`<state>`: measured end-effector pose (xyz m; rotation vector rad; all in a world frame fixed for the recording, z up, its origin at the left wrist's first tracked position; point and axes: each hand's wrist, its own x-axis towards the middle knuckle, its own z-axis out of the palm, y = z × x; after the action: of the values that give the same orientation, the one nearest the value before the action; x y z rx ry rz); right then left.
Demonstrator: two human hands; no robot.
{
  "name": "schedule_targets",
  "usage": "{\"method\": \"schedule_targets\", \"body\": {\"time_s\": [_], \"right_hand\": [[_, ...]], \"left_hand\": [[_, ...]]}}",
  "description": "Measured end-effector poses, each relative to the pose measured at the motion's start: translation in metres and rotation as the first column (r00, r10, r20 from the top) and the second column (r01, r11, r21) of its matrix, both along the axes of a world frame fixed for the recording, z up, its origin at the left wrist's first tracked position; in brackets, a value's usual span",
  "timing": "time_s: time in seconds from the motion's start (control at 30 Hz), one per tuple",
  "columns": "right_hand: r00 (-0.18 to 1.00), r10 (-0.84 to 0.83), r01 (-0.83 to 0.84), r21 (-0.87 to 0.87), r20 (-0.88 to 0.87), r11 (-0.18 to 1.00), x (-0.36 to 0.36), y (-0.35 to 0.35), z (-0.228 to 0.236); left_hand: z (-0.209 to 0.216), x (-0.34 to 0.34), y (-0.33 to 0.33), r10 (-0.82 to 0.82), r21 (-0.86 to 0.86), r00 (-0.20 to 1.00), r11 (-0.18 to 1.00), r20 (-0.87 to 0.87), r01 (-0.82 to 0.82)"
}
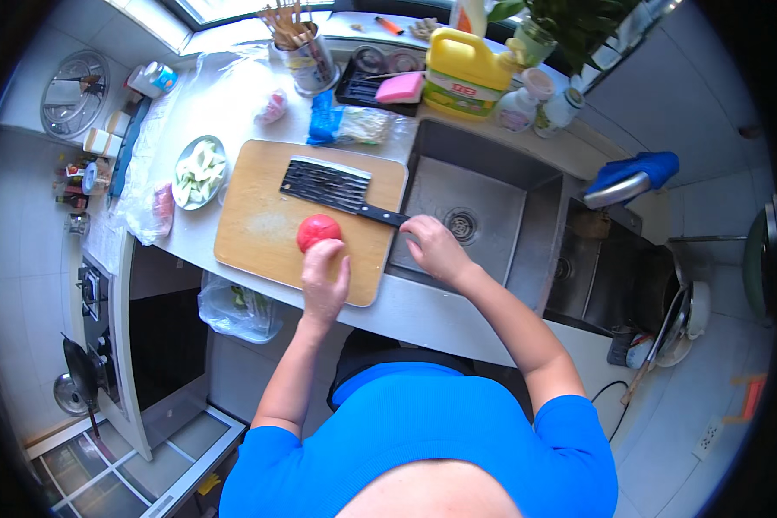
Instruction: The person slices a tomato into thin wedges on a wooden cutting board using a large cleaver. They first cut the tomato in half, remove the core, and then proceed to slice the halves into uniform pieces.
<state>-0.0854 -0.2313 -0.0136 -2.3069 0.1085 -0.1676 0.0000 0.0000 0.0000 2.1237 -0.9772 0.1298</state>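
On the cutting board [259, 216], that round tomato [319, 230] could totally roll away if the left hand [324, 283], thumb and fingers apart at its near side, nudges it; right hand [439, 252]'s by the knife handle [383, 215], can't tell if gripping.

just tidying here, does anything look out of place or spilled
Slightly: the knife on the cutting board has its handle poking past the right edge toward the sink, by the right hand, instead of lying fully on the board. I see no clear spill.
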Motion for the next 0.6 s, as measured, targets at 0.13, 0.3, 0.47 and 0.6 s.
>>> {"method": "schedule_targets", "body": {"time_s": [0.13,0.3,0.47,0.6], "right_hand": [[0.997,-0.050,0.038,-0.213,-0.053,0.976,0.048,0.049,-0.017],[0.970,-0.112,0.038,-0.323,-0.214,0.946,0.112,0.060,-0.024],[0.970,-0.081,0.029,-0.219,-0.230,0.975,0.115,0.064,0.000],[0.982,-0.111,0.100,-0.071,-0.154,0.992,0.107,0.063,0.033]], "left_hand": [[0.004,0.035,0.054,0.180,0.114,0.915,0.982,-0.360,-0.148],[-0.016,0.081,0.065,0.051,0.133,0.877,0.991,-0.478,0.015],[-0.036,0.086,0.056,-0.089,0.019,0.888,0.994,-0.451,0.109],[-0.045,0.087,0.049,-0.060,0.022,0.850,0.996,-0.523,0.084]]}}
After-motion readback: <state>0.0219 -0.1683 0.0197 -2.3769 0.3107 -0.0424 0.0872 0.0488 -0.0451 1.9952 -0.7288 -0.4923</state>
